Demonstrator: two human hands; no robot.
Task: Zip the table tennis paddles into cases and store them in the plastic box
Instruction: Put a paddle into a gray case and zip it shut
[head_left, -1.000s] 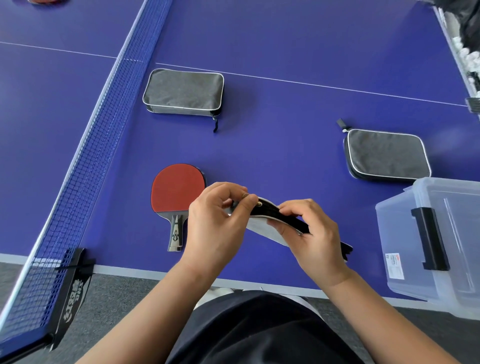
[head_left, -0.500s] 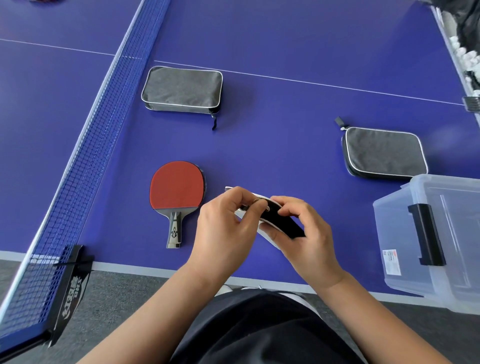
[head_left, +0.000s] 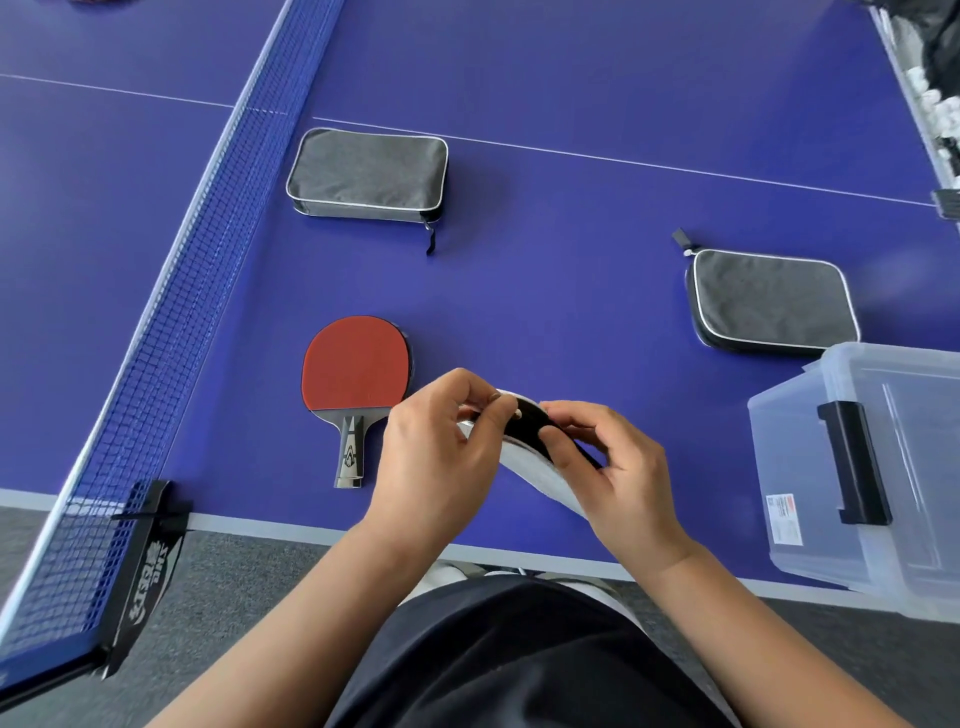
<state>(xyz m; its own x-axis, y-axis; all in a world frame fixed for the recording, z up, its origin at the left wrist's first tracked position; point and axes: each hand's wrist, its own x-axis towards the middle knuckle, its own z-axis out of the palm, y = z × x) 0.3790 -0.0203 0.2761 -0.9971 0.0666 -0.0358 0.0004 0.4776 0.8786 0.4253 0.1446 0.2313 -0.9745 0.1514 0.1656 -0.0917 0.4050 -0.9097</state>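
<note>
Above the near edge of the blue table I hold a grey paddle case (head_left: 535, 465) on its edge with both hands. My left hand (head_left: 436, 457) pinches its top corner at the zipper. My right hand (head_left: 618, 467) grips the case's black zipper side from the right. A red paddle (head_left: 356, 364) lies flat on the table just left of my left hand, handle toward me. Two more grey cases lie flat: one (head_left: 369, 174) far left by the net, one (head_left: 771, 301) at the right. The clear plastic box (head_left: 779, 447) sits at the table's near right corner.
The net (head_left: 171, 280) runs along the left with its clamp (head_left: 145, 561) at the table's edge. White balls (head_left: 935, 98) lie in a holder at the far right. Grey carpet lies below the table's edge.
My left hand's pinch has slid a little along the case's edge toward my right hand. The case now tilts more steeply downward to the right.
</note>
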